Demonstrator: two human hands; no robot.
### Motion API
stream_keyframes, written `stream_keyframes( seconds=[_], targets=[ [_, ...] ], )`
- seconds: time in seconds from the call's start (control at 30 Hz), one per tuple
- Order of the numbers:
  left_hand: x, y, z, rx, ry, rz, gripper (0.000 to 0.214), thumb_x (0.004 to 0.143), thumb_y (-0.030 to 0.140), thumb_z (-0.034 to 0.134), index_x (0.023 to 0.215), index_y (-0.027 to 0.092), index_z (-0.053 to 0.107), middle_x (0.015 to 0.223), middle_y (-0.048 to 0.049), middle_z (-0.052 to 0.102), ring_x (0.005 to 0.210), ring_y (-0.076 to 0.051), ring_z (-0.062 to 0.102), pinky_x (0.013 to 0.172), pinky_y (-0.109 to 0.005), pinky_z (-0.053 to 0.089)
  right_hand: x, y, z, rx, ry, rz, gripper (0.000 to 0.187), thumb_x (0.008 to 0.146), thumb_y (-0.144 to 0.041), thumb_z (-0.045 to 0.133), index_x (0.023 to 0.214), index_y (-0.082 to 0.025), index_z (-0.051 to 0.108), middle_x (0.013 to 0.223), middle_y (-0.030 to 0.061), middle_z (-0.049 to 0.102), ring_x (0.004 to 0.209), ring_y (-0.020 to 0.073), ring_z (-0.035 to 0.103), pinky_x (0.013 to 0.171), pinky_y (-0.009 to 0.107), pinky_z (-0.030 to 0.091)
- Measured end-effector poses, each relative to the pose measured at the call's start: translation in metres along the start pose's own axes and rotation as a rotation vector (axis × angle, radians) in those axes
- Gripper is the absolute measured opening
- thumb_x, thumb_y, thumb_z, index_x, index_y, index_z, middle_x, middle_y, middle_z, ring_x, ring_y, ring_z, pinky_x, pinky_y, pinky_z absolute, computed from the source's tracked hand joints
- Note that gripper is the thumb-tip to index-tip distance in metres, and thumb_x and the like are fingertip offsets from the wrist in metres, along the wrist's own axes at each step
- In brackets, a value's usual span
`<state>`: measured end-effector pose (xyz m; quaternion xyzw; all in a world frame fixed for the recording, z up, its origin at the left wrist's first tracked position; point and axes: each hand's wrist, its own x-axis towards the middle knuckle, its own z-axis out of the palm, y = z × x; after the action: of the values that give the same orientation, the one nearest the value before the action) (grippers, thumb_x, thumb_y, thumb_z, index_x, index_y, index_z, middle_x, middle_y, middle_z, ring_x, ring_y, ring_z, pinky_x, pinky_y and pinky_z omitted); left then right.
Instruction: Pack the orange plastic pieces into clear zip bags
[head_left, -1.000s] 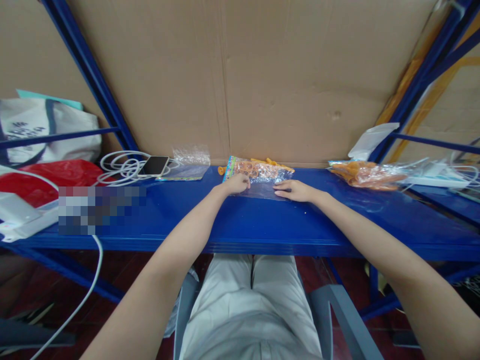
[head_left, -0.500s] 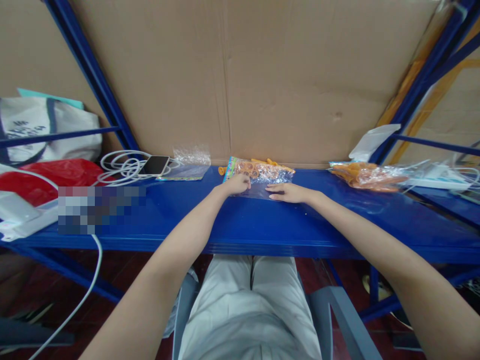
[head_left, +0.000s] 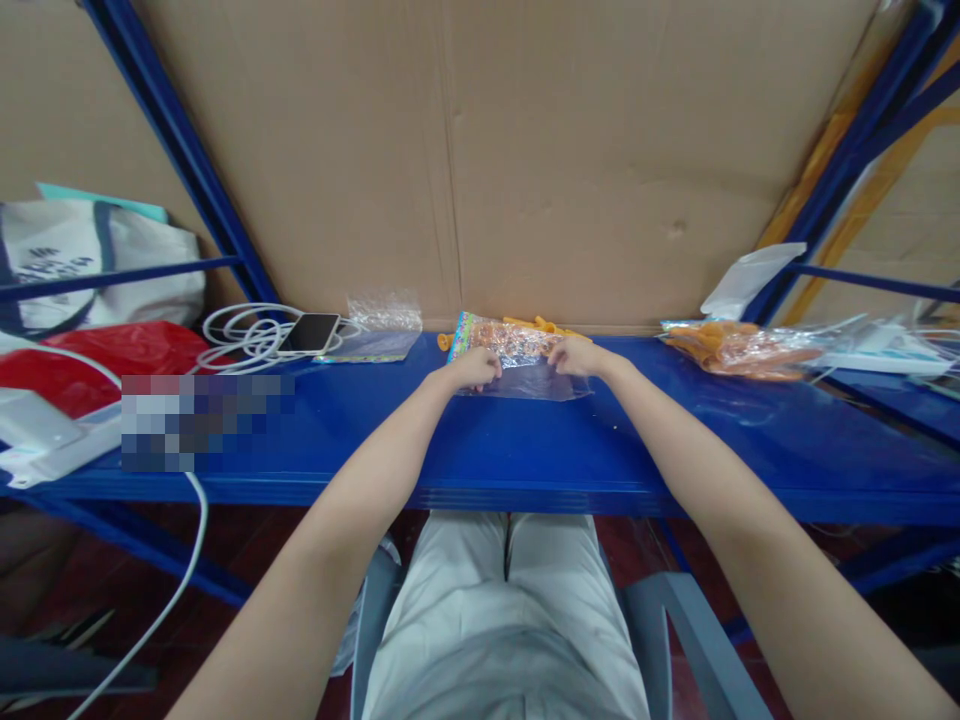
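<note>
A clear plastic bag [head_left: 529, 380] with a colourful printed edge lies flat on the blue table, orange pieces showing through it. My left hand [head_left: 476, 368] is closed at the bag's near left part, its curled fingers on the film. On the right side, my right hand [head_left: 577, 356] pinches the bag's film between bent fingers. Loose orange plastic pieces [head_left: 541, 325] lie behind the bag, and another orange piece [head_left: 445, 341] sits at its left. What kind of parts they are is too small to tell.
Left are a phone [head_left: 313, 333], coiled white cable [head_left: 244, 335], a flat clear packet [head_left: 371, 345], a red bag [head_left: 142, 350] and a power strip [head_left: 67, 445]. Another bag of orange pieces [head_left: 739, 350] lies right. A cardboard wall [head_left: 525, 150] stands behind the table [head_left: 517, 450].
My right hand has moved up and slightly right from the near film, its flat fingers now bent into a pinch. My left hand stays in nearly the same place.
</note>
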<state>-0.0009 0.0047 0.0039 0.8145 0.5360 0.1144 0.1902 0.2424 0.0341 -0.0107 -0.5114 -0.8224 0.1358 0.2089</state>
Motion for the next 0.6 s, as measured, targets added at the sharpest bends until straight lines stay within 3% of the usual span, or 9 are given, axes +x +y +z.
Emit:
stream_keyframes(
  seconds=[0.1, 0.23, 0.33, 0.47, 0.6],
  targets=[
    [0.000, 0.000, 0.000, -0.010, -0.006, -0.022, 0.033, 0.074, 0.002, 0.046, 0.094, 0.012, 0.070, 0.072, -0.0024, 0.067, 0.045, -0.009, 0.055, 0.046, -0.018, 0.042, -0.009, -0.003, 0.005, 0.269, 0.135, 0.081, 0.012, 0.066, -0.008, 0.065, 0.064, -0.019, 0.068, 0.080, 0.0027, 0.073, 0.086, 0.0213, 0.069, 0.090, 0.042, 0.055],
    [-0.002, 0.002, 0.001, 0.005, 0.010, -0.018, 0.031, 0.075, 0.003, 0.047, 0.094, 0.013, 0.070, 0.073, -0.0030, 0.068, 0.044, -0.008, 0.055, 0.046, -0.017, 0.043, -0.017, -0.018, 0.008, 0.747, 0.320, 0.328, 0.014, 0.070, -0.005, 0.062, 0.070, -0.019, 0.062, 0.093, 0.0040, 0.073, 0.087, 0.0159, 0.068, 0.088, 0.041, 0.057],
    [-0.003, 0.002, 0.001, 0.022, 0.009, -0.006, 0.032, 0.073, 0.004, 0.048, 0.095, 0.013, 0.070, 0.072, -0.0029, 0.068, 0.046, -0.009, 0.057, 0.048, -0.019, 0.046, -0.019, -0.029, 0.009, 0.909, 0.341, 0.414, 0.018, 0.071, -0.001, 0.062, 0.070, -0.019, 0.059, 0.084, 0.0018, 0.071, 0.085, 0.0134, 0.068, 0.093, 0.042, 0.055],
    [-0.004, 0.003, 0.001, 0.064, 0.093, 0.063, 0.035, 0.075, 0.004, 0.045, 0.097, 0.013, 0.071, 0.077, -0.0041, 0.070, 0.055, -0.013, 0.063, 0.058, -0.023, 0.052, -0.017, -0.039, 0.012, 0.968, 0.311, 0.366, 0.020, 0.072, 0.001, 0.061, 0.069, -0.019, 0.060, 0.076, 0.0019, 0.069, 0.081, 0.0126, 0.068, 0.101, 0.040, 0.051],
    [-0.008, 0.012, 0.004, 0.120, 0.317, 0.321, 0.036, 0.077, 0.004, 0.045, 0.102, 0.013, 0.070, 0.095, -0.0075, 0.073, 0.087, -0.018, 0.068, 0.083, -0.027, 0.052, -0.015, -0.046, 0.013, 1.098, 0.339, 0.249, 0.018, 0.076, -0.002, 0.058, 0.070, -0.019, 0.060, 0.076, 0.0036, 0.070, 0.083, 0.0139, 0.070, 0.102, 0.036, 0.051]
  ],
)
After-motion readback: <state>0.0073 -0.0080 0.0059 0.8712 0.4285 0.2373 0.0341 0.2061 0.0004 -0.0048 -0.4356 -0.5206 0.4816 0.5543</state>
